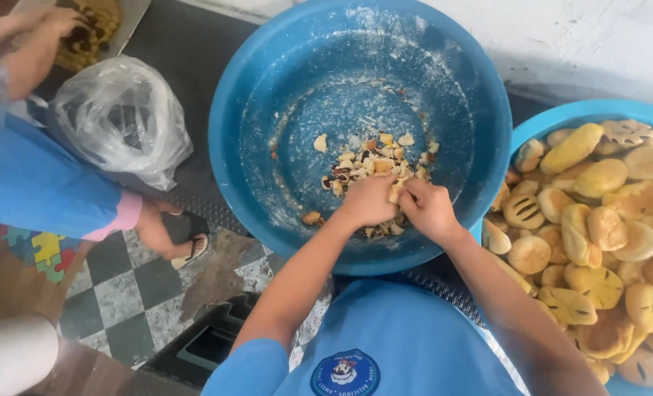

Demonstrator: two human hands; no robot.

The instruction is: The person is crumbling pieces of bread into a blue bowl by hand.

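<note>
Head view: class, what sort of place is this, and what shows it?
Probably a small bakery or food-preparation workroom: a big blue basin of broken pieces, a second tub heaped with baked buns, and a checkered tile floor.

Blue basin [253, 95], golden buns [598, 220], black-and-white checkered floor [121, 293]

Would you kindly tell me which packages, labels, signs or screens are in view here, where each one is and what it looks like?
Plastic bag: upper left, beside the large blue basin; clear, crumpled, bulging, with something dark inside.
Round badge: bottom centre, on the chest of the blue shirt; dark blue ring around a white and red picture.
No signs or screens in view.
</note>
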